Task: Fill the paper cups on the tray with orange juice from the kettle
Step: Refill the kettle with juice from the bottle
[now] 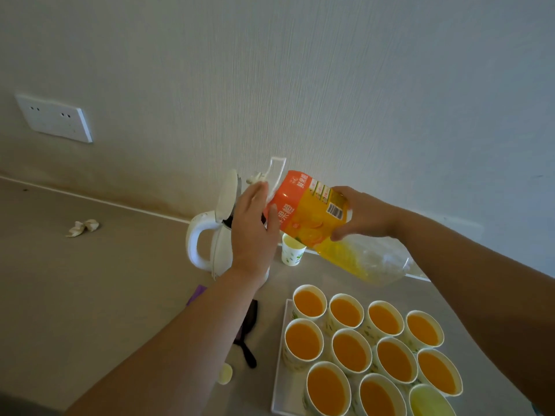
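Along the beige surface by the wall, the white kettle stands with its lid up, and both my arms reach forward to hold the juice bottle tipped with its neck end at the kettle. My left hand clasps the bottle's shoulder, thumb across the label, while my right hand curls round its body. The paper cups sit on the tray nearer me, most holding orange juice.

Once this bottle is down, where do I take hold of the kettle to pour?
Grip the kettle by its white loop handle, coming from the left with the left hand, now on the juice bottle. The handle juts out on the side away from the tray, upright and free, while the open lid probably blocks a grasp from above.
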